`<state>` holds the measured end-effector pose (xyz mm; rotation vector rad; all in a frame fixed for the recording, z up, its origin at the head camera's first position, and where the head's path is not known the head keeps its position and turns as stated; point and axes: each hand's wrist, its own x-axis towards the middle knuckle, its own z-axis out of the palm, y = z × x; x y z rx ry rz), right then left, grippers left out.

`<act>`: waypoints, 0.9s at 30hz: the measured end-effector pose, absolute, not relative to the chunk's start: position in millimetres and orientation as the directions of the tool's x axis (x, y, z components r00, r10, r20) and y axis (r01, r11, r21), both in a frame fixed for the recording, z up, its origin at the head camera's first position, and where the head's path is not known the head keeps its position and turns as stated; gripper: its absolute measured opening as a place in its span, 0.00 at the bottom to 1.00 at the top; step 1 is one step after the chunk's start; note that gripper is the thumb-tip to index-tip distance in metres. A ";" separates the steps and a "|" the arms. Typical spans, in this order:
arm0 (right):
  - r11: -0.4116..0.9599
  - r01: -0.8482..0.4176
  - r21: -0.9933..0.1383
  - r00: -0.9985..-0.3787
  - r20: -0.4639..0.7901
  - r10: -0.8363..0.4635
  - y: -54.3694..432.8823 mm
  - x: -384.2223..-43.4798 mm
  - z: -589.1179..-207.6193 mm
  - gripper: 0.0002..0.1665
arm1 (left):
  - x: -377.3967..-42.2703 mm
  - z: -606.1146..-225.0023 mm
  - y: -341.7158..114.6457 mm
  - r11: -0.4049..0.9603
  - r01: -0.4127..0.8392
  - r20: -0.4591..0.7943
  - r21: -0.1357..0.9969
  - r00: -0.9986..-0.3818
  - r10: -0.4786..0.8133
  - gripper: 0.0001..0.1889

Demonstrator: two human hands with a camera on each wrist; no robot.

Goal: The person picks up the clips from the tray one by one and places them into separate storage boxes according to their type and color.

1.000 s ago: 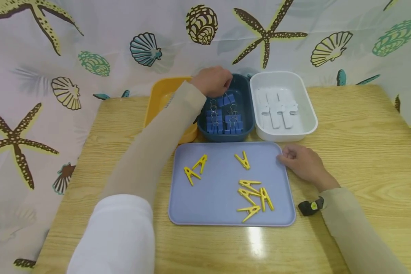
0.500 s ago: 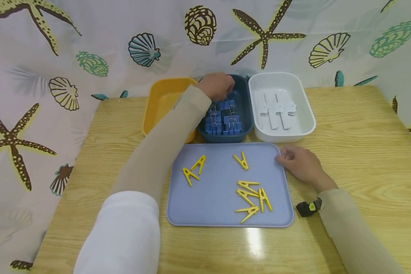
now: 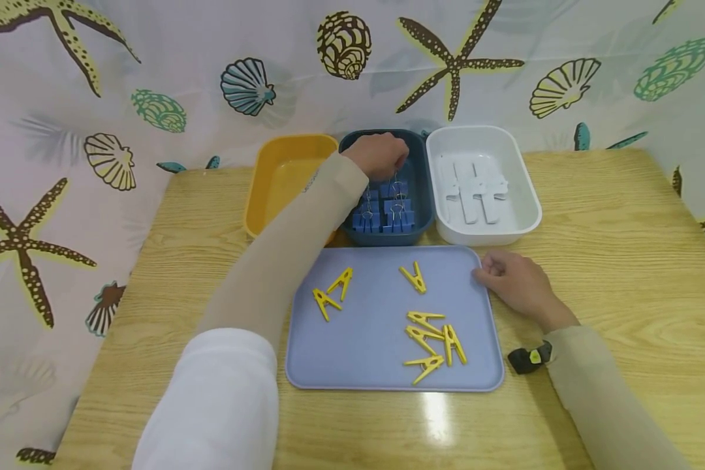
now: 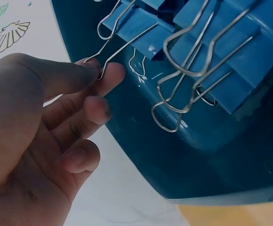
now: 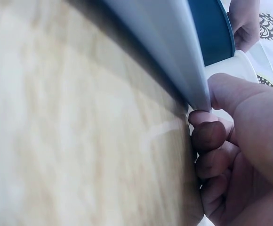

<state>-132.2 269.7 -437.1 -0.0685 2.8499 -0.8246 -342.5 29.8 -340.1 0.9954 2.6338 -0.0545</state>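
My left hand [image 3: 378,155] reaches into the dark blue bin [image 3: 420,215] at the back. In the left wrist view, its thumb and index finger pinch the wire handle of a blue binder clip [image 4: 139,33]. That clip lies among other blue binder clips [image 3: 398,214] lined up in the bin. My right hand [image 3: 518,281] is at the right edge of the lavender tray [image 3: 364,352]. Seen from the right wrist, thumb and index finger pinch the tray rim [image 5: 193,61], with the other fingers curled beneath. Yellow clothespins [image 3: 425,369] lie scattered on the tray.
A yellow bin [image 3: 264,176] stands left of the dark blue one, partly behind my left forearm. To the right, a white bin [image 3: 531,212] holds several white clips [image 3: 476,192]. The wooden table [image 3: 611,261] meets a shell-patterned cloth [image 3: 305,59] behind the bins.
My left hand has shifted right and a little nearer within the dark blue bin, over the back clips. The right hand keeps its grip on the tray rim.
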 end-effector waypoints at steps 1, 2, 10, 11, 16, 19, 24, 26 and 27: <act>0.845 0.005 -0.534 -0.983 -0.156 -0.093 269.5 -132.2 -436.8 0.14 | -343.2 -341.5 29.6 0.757 0.649 -0.310 0.080 -0.705 0.638 0.12; 0.845 0.007 -0.534 -0.983 -0.161 -0.094 269.4 -132.1 -436.5 0.14 | -344.1 -343.1 29.5 0.758 0.648 -0.310 0.081 -0.706 0.637 0.11; 0.844 0.012 -0.537 -0.980 -0.173 -0.096 268.7 -132.1 -436.0 0.14 | -349.5 -353.3 31.1 0.746 0.659 -0.308 0.096 -0.693 0.652 0.11; 0.843 0.012 -0.537 -0.980 -0.172 -0.096 268.8 -132.2 -436.2 0.14 | -349.6 -354.1 31.6 0.744 0.661 -0.307 0.098 -0.691 0.655 0.11; 0.848 0.009 -0.530 -0.981 -0.170 -0.095 269.8 -132.3 -437.3 0.14 | -348.8 -355.1 33.8 0.745 0.661 -0.314 0.092 -0.690 0.651 0.11; 0.848 0.009 -0.530 -0.981 -0.168 -0.095 270.0 -132.1 -437.2 0.14 | -348.6 -355.6 33.8 0.752 0.654 -0.329 0.081 -0.695 0.639 0.13; 0.845 0.008 -0.535 -0.981 -0.167 -0.097 269.9 -132.1 -436.7 0.14 | -347.7 -355.2 32.0 0.763 0.641 -0.350 0.084 -0.698 0.625 0.18; 0.845 0.008 -0.534 -0.981 -0.167 -0.097 270.1 -132.3 -436.8 0.14 | -346.4 -353.6 31.2 0.761 0.643 -0.351 0.089 -0.695 0.628 0.20; 0.845 0.008 -0.534 -0.981 -0.168 -0.097 270.3 -132.3 -436.8 0.14 | -345.4 -352.7 30.9 0.759 0.645 -0.350 0.090 -0.693 0.630 0.20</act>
